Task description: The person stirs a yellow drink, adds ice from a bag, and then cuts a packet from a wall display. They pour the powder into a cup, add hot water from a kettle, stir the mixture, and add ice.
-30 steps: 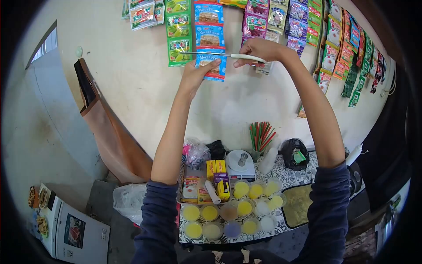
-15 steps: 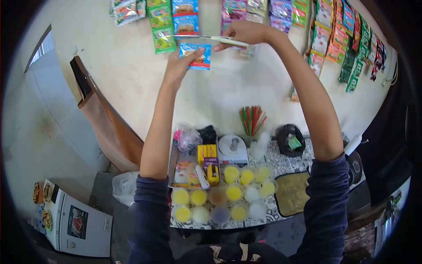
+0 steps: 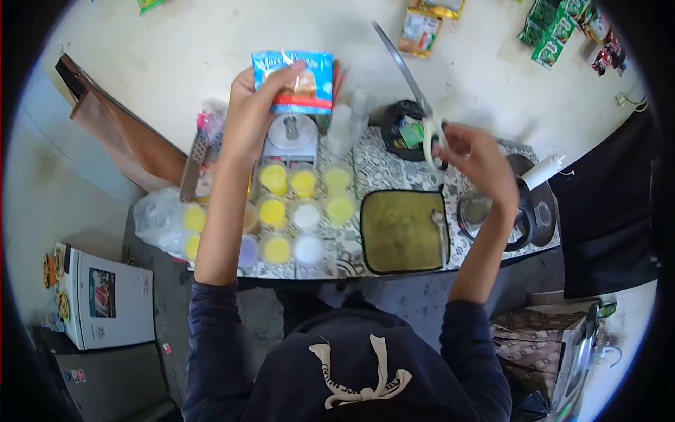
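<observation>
My left hand (image 3: 252, 116) pinches a blue sachet (image 3: 311, 79) with a red lower band, thumb across its front, held up above the table. Out to the right, my right hand (image 3: 479, 160) has its fingers in the handles of a pair of scissors (image 3: 429, 133) with whitish grips. Their long blades point up and to the left, apart from the sachet. Behind the scissors sits a black plastic bag (image 3: 391, 121) with a green packet in it. Under my left hand stand a white kitchen scale (image 3: 290, 149) and clear cups of yellow powder (image 3: 273, 212).
A green mat (image 3: 397, 232) with a spoon (image 3: 439, 228) lies on the patterned table. Right of it are a dark appliance (image 3: 541, 211) and a white bottle (image 3: 543, 173). Sachet strips (image 3: 420, 32) hang on the wall. A refrigerator (image 3: 119, 302) stands at left.
The view has tilted down and turned right. The sachet has come away from the hanging strip in my left hand. My right hand has moved the scissors away to the right.
</observation>
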Available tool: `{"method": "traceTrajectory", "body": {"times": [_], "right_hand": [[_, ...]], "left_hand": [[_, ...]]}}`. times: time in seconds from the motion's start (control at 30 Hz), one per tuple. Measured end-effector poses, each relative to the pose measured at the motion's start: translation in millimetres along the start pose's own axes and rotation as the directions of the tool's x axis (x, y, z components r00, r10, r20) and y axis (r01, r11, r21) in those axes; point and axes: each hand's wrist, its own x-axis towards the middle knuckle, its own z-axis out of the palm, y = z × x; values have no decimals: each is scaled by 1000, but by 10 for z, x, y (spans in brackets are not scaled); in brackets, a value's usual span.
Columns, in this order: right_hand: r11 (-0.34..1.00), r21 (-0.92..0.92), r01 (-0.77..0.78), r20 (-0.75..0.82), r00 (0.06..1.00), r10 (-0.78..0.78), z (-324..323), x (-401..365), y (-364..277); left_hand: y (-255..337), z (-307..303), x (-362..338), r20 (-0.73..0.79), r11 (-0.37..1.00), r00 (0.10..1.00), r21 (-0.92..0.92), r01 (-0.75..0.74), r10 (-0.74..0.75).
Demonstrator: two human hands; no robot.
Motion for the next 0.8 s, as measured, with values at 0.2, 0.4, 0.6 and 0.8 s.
{"method": "traceTrajectory", "body": {"times": [0.2,0.4,0.6,0.8], "right_hand": [[976,-194,-100,58,992,114,663,-652,1553],[901,-401,-167,78,973,215,867,-547,2335],[857,-485,-175,41,974,222,1039,-153,2804],[880,-457,-132,102,975,199,1072,166,2795]], "left_hand": [[-849,477,-1056,-171,962,976,216,169,-133],[-1465,725,-1783,-102,922,938,174,345,-332],[-1633,721,-2047,-86,893,923,234,385,-375],[-1776,659,-2097,-110,834,872,254,489,-477]]}}
